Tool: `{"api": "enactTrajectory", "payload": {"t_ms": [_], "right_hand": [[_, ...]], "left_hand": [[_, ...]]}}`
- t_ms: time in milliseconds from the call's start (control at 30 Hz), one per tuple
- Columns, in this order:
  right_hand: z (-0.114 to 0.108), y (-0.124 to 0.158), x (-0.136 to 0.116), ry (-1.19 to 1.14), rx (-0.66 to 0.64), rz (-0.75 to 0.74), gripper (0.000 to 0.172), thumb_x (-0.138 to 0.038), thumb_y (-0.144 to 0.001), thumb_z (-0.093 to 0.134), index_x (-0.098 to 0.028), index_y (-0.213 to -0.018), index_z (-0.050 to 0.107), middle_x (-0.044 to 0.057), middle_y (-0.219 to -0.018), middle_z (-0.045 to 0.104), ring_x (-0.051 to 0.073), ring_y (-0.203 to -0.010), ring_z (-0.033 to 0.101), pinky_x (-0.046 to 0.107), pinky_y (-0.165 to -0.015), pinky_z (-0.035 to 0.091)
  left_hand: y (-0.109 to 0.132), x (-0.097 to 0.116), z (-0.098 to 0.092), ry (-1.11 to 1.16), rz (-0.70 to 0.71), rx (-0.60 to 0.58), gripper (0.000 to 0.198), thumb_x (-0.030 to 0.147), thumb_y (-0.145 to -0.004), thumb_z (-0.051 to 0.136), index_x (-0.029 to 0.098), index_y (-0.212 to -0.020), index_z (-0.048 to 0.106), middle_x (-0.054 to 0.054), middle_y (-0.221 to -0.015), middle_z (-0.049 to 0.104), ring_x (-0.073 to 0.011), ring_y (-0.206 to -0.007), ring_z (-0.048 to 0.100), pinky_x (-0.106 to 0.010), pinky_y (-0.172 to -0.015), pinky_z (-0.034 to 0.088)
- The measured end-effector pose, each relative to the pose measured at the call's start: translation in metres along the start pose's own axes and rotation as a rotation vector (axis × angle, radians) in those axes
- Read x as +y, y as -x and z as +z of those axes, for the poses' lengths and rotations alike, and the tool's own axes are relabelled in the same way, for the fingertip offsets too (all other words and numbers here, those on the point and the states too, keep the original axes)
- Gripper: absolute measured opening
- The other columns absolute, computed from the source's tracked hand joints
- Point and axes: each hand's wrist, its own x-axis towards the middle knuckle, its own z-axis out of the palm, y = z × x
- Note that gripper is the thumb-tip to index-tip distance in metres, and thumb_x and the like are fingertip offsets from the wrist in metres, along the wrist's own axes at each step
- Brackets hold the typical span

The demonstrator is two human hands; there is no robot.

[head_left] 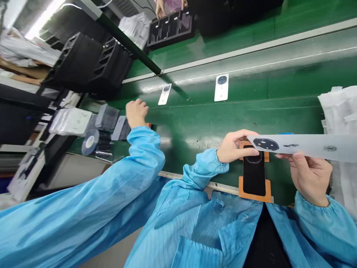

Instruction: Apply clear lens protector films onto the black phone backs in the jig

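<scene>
I hold a pale grey phone back cover [304,147] with a round dark camera ring flat in both hands. My left hand [232,147] pinches its camera end. My right hand [311,175] grips it from below, thumb on the near edge. Directly under the cover, at the table's near edge, lies an orange fixture [254,193] with a black pad on it. Neither hand touches the fixture.
A co-worker's blue-sleeved arm reaches from the lower left, with the closed hand [136,112] by grey stacks and a tape roll [89,142]. Two more back covers [222,87] [164,93] lie on the green belt [279,82]. Black trays [92,63] stand far left, white bags [341,111] at the right. Another person's hands [160,7] hold a black tray at the top.
</scene>
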Motion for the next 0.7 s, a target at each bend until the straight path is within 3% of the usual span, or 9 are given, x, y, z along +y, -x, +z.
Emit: {"api": "enactTrajectory", "payload": {"t_ms": [67,133,300,400,500,567,633,700], "right_hand": [[0.003,-0.006,0.000,-0.183,0.040,0.066,0.023,-0.021,-0.102,0.065,-0.024,-0.119,0.079,0.007,-0.104,0.083,0.032,-0.094,0.081,0.048,-0.077,0.072],[0.002,-0.009,-0.002,-0.243,-0.011,0.062,0.022,-0.017,-0.100,0.066,-0.026,-0.115,0.079,0.004,-0.106,0.083,0.029,-0.096,0.081,0.046,-0.081,0.072],[-0.003,-0.007,-0.006,-0.155,-0.088,0.089,0.027,-0.013,-0.094,0.073,-0.024,-0.119,0.076,0.007,-0.114,0.081,0.029,-0.108,0.079,0.046,-0.094,0.069],[-0.003,-0.005,-0.004,-0.178,-0.078,0.223,0.028,-0.019,-0.092,0.079,-0.023,-0.119,0.076,0.008,-0.112,0.082,0.027,-0.102,0.081,0.040,-0.088,0.070],[-0.001,-0.004,-0.003,-0.214,-0.113,0.331,0.024,-0.026,-0.093,0.079,-0.023,-0.117,0.077,0.008,-0.107,0.083,0.024,-0.098,0.081,0.035,-0.085,0.070],[0.000,-0.003,-0.005,-0.223,-0.143,0.373,0.023,-0.030,-0.094,0.080,-0.025,-0.116,0.078,0.007,-0.105,0.083,0.022,-0.097,0.081,0.032,-0.086,0.069],[0.001,0.000,-0.013,-0.212,-0.175,0.388,0.023,-0.035,-0.093,0.080,-0.026,-0.114,0.078,0.006,-0.103,0.083,0.020,-0.093,0.081,0.028,-0.084,0.068],[-0.001,0.008,-0.025,-0.157,-0.235,0.392,0.022,-0.040,-0.093,0.078,-0.027,-0.111,0.079,0.006,-0.099,0.083,0.021,-0.089,0.082,0.027,-0.078,0.069]], "left_hand": [[0.003,0.011,0.010,-0.110,0.150,0.078,0.044,0.057,-0.091,0.079,0.014,-0.102,0.077,-0.012,-0.103,0.081,-0.0203,-0.094,0.078,-0.034,-0.088,0.063],[0.005,0.017,0.017,-0.212,0.261,0.083,0.030,0.045,-0.099,0.073,0.016,-0.096,0.079,-0.009,-0.097,0.081,-0.0172,-0.089,0.077,-0.030,-0.085,0.064],[0.008,0.026,0.020,-0.379,0.373,-0.061,0.028,0.036,-0.107,0.060,0.020,-0.102,0.082,-0.008,-0.097,0.082,-0.0172,-0.096,0.078,-0.029,-0.093,0.063],[-0.006,0.032,0.014,-0.275,0.296,0.042,0.026,0.041,-0.102,0.069,0.018,-0.098,0.082,-0.008,-0.095,0.081,-0.0181,-0.089,0.076,-0.032,-0.089,0.063],[-0.051,0.028,0.000,-0.072,0.136,0.207,0.042,0.056,-0.088,0.082,0.016,-0.100,0.077,-0.007,-0.096,0.079,-0.0191,-0.085,0.075,-0.033,-0.080,0.062],[-0.095,0.017,-0.016,0.055,0.061,0.217,0.053,0.061,-0.084,0.084,0.017,-0.109,0.072,-0.007,-0.103,0.078,-0.0209,-0.089,0.075,-0.032,-0.078,0.061],[-0.139,0.000,-0.035,0.094,-0.039,0.220,0.056,0.059,-0.087,0.081,0.018,-0.122,0.065,-0.009,-0.108,0.076,-0.0224,-0.092,0.075,-0.032,-0.078,0.059],[-0.174,-0.019,-0.057,-0.007,-0.198,0.257,0.060,0.053,-0.093,0.077,0.017,-0.136,0.057,-0.013,-0.118,0.074,-0.0255,-0.101,0.075,-0.034,-0.085,0.059]]}}
